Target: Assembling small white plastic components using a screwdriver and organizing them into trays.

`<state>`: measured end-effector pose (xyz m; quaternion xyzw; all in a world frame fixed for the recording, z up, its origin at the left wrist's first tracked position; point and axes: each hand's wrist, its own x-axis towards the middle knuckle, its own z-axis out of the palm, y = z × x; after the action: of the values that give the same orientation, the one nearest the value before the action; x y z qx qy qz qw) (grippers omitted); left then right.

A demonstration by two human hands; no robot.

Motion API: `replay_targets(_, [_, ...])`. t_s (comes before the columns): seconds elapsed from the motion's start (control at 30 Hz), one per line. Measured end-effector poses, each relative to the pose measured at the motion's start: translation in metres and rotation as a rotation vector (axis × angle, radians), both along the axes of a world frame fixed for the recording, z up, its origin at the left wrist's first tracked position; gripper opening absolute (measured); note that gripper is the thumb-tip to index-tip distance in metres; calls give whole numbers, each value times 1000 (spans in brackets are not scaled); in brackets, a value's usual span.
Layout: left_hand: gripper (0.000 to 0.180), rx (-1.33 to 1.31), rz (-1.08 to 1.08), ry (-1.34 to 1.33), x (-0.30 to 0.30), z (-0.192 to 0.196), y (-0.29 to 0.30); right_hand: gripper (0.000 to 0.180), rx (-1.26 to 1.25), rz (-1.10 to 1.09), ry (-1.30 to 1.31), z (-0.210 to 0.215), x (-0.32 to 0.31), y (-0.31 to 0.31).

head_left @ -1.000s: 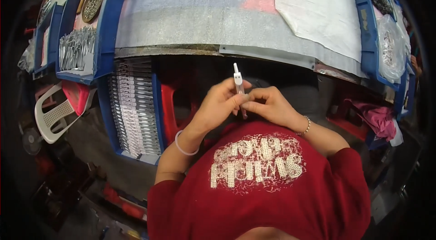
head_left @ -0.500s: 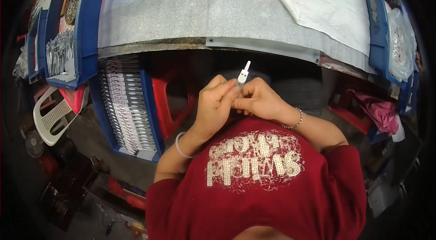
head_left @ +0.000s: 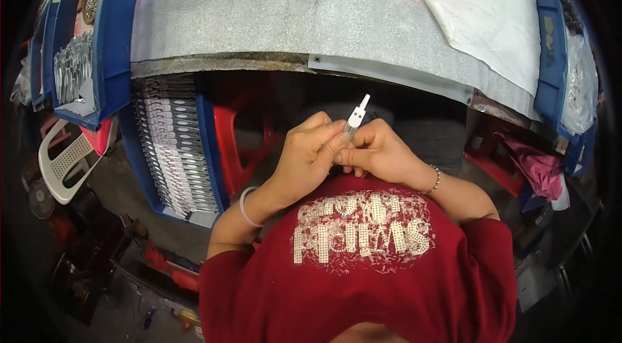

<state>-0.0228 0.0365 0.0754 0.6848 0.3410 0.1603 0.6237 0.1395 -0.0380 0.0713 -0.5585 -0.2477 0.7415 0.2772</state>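
Close in front of my chest, both hands hold a small slim tool (head_left: 357,116) with a white upper part, two dark dots and a narrow white tip pointing up and away. Its lower part looks grey and runs down between my fingers, where the end is hidden. My left hand (head_left: 313,152) is closed on it, with thumb and forefinger along its side. Curled against the tool's lower end is my right hand (head_left: 370,148), its thumb and fingers pinched together; what exactly they grip there cannot be seen.
A foam-covered table (head_left: 246,28) carries a white sheet (head_left: 479,12). Left of me, a blue crate (head_left: 212,155) contains rows of grey-and-white slim pieces (head_left: 175,148). Blue bins (head_left: 116,38) flank the table. A red stool (head_left: 227,142) stands below its edge.
Both hands and the tool have shifted slightly right in the view, and the tool leans a little more to the right. The grip looks much the same.
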Motion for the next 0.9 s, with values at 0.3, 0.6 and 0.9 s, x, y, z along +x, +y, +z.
replay_targets(0.3, [14,-75,-48,29,-5,1,2,26,-19,-4,83,6,1,3])
replay_targets(0.6, [14,-93,-75,35,-11,-1,0,25,-60,17,103,6,-1,1])
replay_targets(0.9, [14,-79,-116,47,-15,-2,3,24,-93,36,135,3,-3,1])
